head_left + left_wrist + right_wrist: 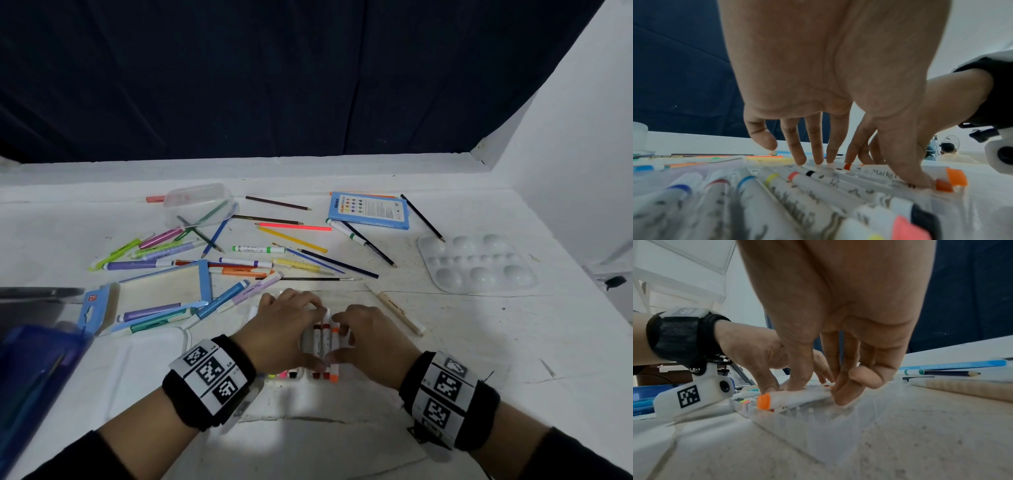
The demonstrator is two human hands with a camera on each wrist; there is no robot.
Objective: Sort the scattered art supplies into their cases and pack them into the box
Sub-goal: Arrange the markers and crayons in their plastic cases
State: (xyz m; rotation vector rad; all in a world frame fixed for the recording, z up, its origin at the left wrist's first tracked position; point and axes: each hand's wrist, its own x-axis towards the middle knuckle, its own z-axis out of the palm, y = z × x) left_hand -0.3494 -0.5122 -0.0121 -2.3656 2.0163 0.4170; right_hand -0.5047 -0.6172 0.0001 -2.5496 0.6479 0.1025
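A clear plastic marker case (818,426) lies at the front centre of the table, holding a row of white markers (748,194) with coloured caps. My right hand (356,335) pinches an orange-capped marker (334,353) lengthwise between thumb and curled fingers, at the right end of the row. The same orange marker (764,400) lies on top of the case. My left hand (294,329) rests on the neighbouring red-capped markers (320,342), with its straight fingers (816,155) on their far ends and its thumb on a near end. The case's right half holds no markers.
Pens, pencils and highlighters (246,250) are scattered across the table behind the hands. Also there are a blue pencil box (368,210), a white palette (476,262), a clear tub (197,204), an open blue card case (161,294), a beige marker (397,310) and a blue box (34,359).
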